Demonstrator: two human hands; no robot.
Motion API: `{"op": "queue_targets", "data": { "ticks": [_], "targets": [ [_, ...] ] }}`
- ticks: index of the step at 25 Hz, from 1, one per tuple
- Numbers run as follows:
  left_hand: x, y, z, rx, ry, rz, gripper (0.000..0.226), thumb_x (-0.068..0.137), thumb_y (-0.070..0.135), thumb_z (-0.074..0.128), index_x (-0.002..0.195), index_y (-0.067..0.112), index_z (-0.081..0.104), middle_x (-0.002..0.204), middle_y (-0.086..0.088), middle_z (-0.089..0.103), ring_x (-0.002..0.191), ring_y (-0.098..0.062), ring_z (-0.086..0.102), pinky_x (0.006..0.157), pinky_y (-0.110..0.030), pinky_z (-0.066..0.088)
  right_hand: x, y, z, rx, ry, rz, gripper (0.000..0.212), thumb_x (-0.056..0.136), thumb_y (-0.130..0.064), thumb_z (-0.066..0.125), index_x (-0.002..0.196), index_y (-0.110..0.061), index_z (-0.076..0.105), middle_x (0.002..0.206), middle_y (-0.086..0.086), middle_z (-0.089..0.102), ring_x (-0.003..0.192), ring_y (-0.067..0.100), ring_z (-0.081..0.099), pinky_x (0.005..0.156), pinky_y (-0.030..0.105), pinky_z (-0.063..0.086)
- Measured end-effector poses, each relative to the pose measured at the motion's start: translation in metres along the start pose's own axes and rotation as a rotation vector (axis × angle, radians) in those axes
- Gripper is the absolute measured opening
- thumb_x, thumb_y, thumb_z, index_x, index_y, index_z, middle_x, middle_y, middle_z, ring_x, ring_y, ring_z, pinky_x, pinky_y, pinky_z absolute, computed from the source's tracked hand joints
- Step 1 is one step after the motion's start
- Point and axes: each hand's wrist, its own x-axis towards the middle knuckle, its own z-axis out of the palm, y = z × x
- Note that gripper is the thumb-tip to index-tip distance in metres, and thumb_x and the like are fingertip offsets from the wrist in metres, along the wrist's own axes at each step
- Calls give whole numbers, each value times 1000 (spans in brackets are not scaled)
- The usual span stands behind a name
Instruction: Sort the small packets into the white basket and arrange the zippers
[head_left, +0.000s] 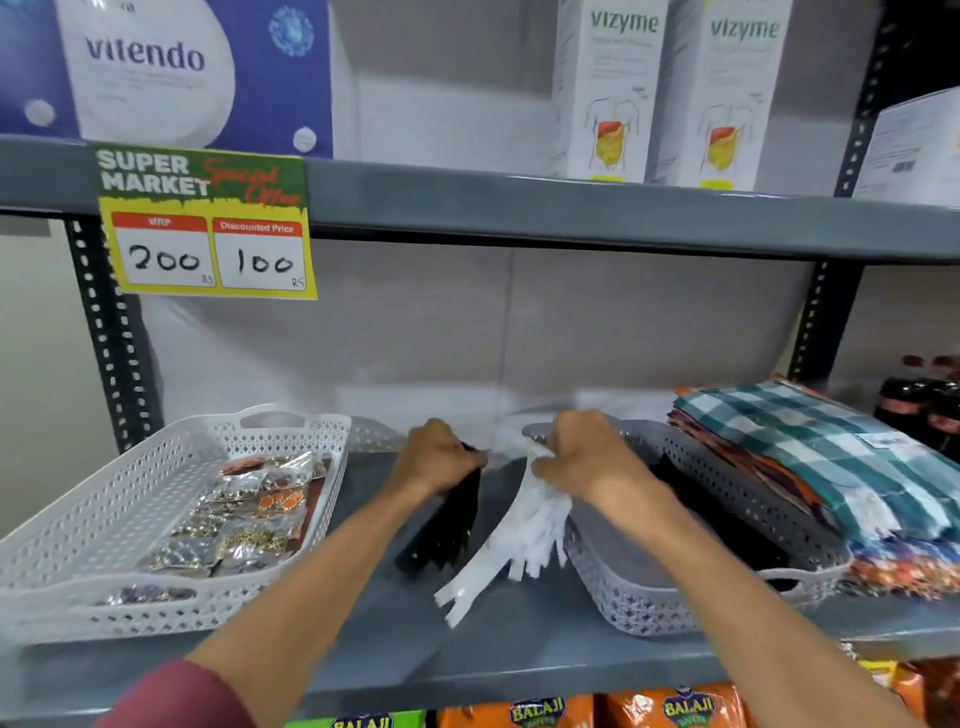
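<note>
Head view: limp white zippers (524, 525) beside perforated plastic grey basket (639, 597).

Small glittery packets (244, 519) fill the white basket (104, 519); black zippers (447, 525) and white zippers (524, 535) lie bundled alongside.

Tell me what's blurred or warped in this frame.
Head view: motion blur smears the right hand and white zippers; wide-angle distortion bows the shelf edge; the price sign reads sharp; lighting is even, without strong glare.
</note>
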Motion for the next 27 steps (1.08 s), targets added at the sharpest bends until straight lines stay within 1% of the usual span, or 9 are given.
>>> {"op": "queue_targets", "data": {
  "ticks": [3,6,9,13,16,17,19,23,27],
  "targets": [
    [7,36,-18,-86,67,76,43,74,34,76,75,-8,67,65,-9,61,58,-19,61,54,-29,48,-1,28,-49,-6,181,36,27,78,-25,69,75,1,70,70,19,71,69,31,69,59,35,54],
    [9,68,-3,-158,25,138,34,74,25,75,81,-8,68,70,-9,65,56,-16,66,50,-23,53,6,64,-68,-9,271,69,33,77,-24,67,90,6,72,90,25,74,87,37,71,74,44,59],
    [9,96,35,-127,-32,190,28,74,23,76,67,-2,64,60,-5,60,50,-15,58,47,-24,50,15,100,-66,-58,166,108,30,79,-22,67,85,7,70,87,21,73,90,37,70,71,39,58],
    [20,114,95,42,-125,203,27,76,22,77,65,7,57,66,-6,60,55,-16,55,47,-22,42,22,130,-41,-124,-16,158,29,79,-18,64,59,-12,44,67,6,52,82,26,61,53,25,41],
    [27,116,125,232,-185,200,28,79,18,77,99,1,67,103,-12,70,85,-24,67,67,-25,47,20,143,-19,-108,-181,194,9,84,-10,66,89,-3,65,86,12,67,73,24,64,51,24,51],
    [29,112,130,282,-196,195,32,80,15,76,107,0,66,109,-13,70,84,-22,67,68,-23,47,21,147,-11,-58,-246,226,18,86,-8,66,102,0,65,95,15,69,71,24,67,57,29,58],
    [31,105,138,313,-240,158,32,80,11,75,109,1,65,104,-15,72,70,-17,64,63,-20,50,21,155,-2,20,-317,240,22,89,-6,63,109,5,63,103,18,70,75,28,73,74,40,63],
    [28,95,151,253,-333,9,32,77,7,79,100,-3,59,65,-15,66,33,-17,60,34,-27,50,29,163,7,49,-281,211,13,89,1,60,96,9,67,97,26,74,77,32,77,72,44,64],
    [22,101,147,233,-309,34,26,84,18,75,97,2,59,76,-16,67,56,-27,70,43,-30,56,31,163,9,10,-274,201,18,89,-10,63,96,6,69,90,17,74,76,29,77,66,38,64]
  ]
}}
